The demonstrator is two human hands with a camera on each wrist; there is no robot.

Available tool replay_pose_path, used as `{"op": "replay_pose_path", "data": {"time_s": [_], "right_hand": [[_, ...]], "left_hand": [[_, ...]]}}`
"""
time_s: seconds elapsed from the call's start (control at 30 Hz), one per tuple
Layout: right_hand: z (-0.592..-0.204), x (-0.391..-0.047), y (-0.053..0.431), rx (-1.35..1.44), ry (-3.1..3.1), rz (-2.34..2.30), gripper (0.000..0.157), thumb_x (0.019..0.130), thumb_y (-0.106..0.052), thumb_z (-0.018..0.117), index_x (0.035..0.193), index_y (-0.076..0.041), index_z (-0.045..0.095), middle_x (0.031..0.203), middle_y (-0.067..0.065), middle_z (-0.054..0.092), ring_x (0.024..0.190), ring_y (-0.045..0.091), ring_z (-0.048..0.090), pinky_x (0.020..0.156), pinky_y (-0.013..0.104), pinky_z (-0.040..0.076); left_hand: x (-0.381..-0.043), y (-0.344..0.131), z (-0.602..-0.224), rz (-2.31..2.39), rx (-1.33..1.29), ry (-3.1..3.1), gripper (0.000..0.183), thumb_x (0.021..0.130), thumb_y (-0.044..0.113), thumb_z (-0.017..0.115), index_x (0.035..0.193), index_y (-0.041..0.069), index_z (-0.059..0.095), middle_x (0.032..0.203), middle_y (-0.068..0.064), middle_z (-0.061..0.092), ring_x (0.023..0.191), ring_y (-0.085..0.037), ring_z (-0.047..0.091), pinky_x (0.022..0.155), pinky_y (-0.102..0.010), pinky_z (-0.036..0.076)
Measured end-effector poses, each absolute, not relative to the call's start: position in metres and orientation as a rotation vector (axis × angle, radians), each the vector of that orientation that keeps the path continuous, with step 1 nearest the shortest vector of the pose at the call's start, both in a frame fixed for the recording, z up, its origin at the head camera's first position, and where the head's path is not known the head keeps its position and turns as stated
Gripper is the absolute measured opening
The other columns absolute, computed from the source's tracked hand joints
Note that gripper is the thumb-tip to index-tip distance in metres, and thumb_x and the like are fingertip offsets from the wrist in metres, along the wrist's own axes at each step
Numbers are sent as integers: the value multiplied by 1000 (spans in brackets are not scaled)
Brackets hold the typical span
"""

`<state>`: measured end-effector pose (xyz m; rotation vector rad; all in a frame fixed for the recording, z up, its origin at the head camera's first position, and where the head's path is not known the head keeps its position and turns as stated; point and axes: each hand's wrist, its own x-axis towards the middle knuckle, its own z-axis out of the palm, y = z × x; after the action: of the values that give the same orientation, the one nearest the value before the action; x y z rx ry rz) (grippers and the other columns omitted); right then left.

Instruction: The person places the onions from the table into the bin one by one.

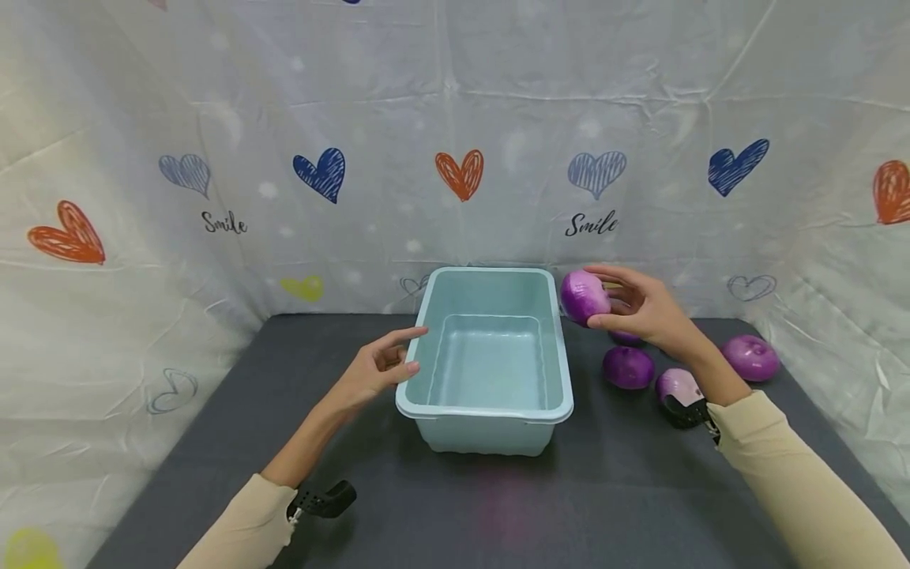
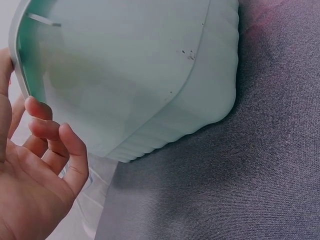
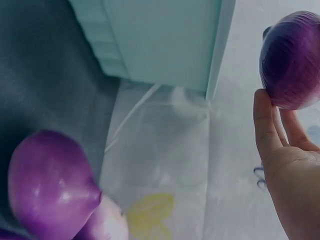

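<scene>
In the head view my right hand (image 1: pixel 640 312) pinches a purple onion (image 1: pixel 584 296) between thumb and fingers, raised just beside the far right corner of a pale blue-green plastic bin (image 1: pixel 490 414). The right wrist view has the same onion (image 3: pixel 292 62) at the fingertips. My left hand (image 1: pixel 373 370) is at the bin's left rim, its index finger and thumb reaching over the edge. In the left wrist view, the other fingers (image 2: pixel 75 160) of this hand bend loosely outside the bin wall. The bin's inside floor shows bare.
Right of the bin lie more onions: a purple one (image 1: pixel 629 367), a paler one (image 1: pixel 677 386) partly behind the wristband, one (image 1: pixel 750 358) farther right, and one (image 1: pixel 627 339) mostly hidden under the right hand. A dark cloth table (image 1: pixel 455 506) meets a heart-printed curtain (image 1: pixel 519 205) behind.
</scene>
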<state>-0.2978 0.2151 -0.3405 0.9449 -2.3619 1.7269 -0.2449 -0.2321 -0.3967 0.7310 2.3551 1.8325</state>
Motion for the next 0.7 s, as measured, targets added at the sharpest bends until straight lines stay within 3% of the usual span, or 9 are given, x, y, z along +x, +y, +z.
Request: {"op": "replay_pose_path", "data": {"time_s": [0.33, 0.7], "right_hand": [[-336, -313, 181, 1158, -2322, 1757, 72, 83, 3, 83, 147, -7, 53, 146, 9, 52, 126, 33, 53, 98, 38, 48], [-331, -314, 161, 1200, -2346, 1822, 74, 85, 3, 82, 150, -2, 48, 150, 13, 47, 130, 35, 51, 101, 43, 45]], "left_hand": [[-245, -234, -398, 1824, 752, 2346, 53, 102, 11, 65, 153, 11, 48, 81, -12, 54, 67, -29, 47, 62, -31, 45], [-244, -234, -398, 1835, 753, 2329, 53, 102, 11, 65, 153, 9, 48, 80, -12, 52, 66, -27, 45, 62, -30, 44]]}}
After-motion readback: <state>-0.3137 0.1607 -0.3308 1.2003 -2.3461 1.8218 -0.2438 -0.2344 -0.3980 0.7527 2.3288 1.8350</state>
